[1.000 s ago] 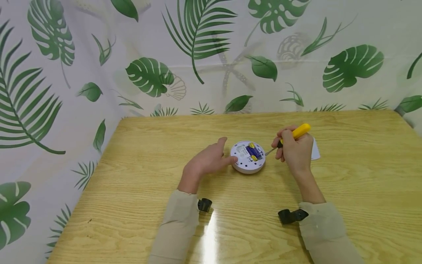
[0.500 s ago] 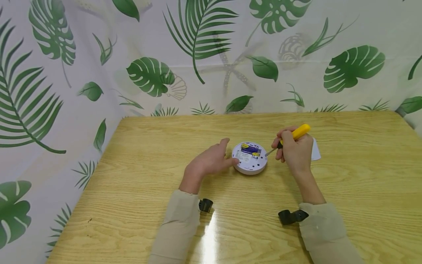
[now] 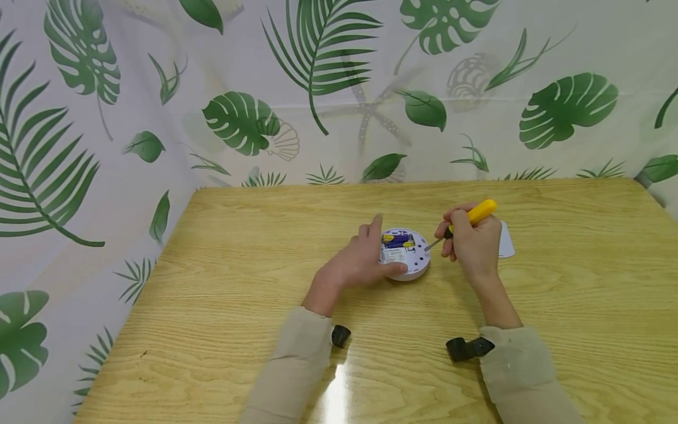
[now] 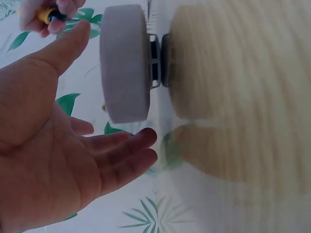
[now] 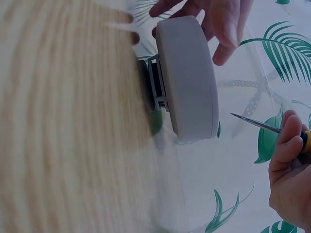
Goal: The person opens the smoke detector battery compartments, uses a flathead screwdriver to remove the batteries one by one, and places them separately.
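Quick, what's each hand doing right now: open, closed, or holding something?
Left hand: open, beside the round white battery-powered device, not gripping it.
Right hand: closed, holding the yellow-and-black screwdriver.

My two hands (image 3: 362,256) (image 3: 474,244), two sleeves (image 3: 293,356) (image 3: 521,362) and two black wrist cameras (image 3: 341,335) (image 3: 461,348) appear with one tabletop (image 3: 212,282), one screwdriver (image 3: 481,212), one round white device (image 3: 418,257), two purple-and-yellow batteries (image 3: 399,241) and one flat white piece (image 3: 506,241).

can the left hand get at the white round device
Likely yes: the left hand is close by the white round device, and the screwdriver is at the opposite side, out of its way.
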The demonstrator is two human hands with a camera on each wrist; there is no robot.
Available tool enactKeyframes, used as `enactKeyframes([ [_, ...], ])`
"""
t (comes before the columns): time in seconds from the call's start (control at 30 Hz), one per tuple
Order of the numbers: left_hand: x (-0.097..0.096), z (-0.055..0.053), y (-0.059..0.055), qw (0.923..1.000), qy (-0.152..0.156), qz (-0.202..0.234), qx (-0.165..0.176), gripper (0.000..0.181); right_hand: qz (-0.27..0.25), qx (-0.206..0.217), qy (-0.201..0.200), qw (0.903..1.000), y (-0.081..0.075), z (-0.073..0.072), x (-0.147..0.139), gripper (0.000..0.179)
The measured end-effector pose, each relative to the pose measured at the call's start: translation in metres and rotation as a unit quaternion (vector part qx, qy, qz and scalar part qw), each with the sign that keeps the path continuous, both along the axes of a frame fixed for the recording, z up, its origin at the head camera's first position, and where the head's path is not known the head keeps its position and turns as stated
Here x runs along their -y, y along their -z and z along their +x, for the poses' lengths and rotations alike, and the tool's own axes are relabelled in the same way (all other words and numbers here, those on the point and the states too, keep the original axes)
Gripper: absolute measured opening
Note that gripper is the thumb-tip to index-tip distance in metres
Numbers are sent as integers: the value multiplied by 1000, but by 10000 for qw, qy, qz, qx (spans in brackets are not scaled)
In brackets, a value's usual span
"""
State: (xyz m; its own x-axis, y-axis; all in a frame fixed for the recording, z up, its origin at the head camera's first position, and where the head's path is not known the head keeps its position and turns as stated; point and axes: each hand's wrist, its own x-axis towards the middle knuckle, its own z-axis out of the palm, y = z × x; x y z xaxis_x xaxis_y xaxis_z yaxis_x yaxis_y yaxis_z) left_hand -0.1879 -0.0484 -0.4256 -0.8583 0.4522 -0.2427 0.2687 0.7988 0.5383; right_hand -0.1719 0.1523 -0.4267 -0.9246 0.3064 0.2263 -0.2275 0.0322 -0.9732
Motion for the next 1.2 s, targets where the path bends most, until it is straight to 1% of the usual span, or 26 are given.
enactKeyframes([
  [0.07,-5,1,3,9999,71,-59,-61,109,3,18,-30,10000,0,1,0,21],
  [0.17,-9,2,5,9999,144,-81,-43,111,15,42,-73,10000,1,1,1,20],
  [0.3,-10,3,7,9996,230,-140,-32,109,30,12,-150,9999,1,1,4,21],
  [0.47,-8,2,8,9995,272,-145,-6,105,106,-6,-391,9992,3,1,7,24],
  [0.63,-8,2,7,9996,261,-144,1,106,470,111,-606,9970,5,2,9,27],
  [0.73,-9,3,6,9995,266,-174,-15,105,698,186,-654,9952,7,2,10,28],
  [0.93,-11,3,4,9994,213,-258,-54,104,843,431,-707,9930,8,1,9,28],
  [1.03,-12,3,3,9993,195,-319,-96,102,750,504,-614,9940,10,-2,8,30],
  [1.07,-13,2,3,9991,196,-347,-113,102,635,531,-574,9949,10,-3,8,30],
  [1.13,-14,3,3,9990,192,-388,-121,102,323,569,-493,9966,12,-6,7,31],
  [1.2,-15,3,3,9990,180,-410,-94,102,-185,675,-466,9965,14,-7,5,30],
])
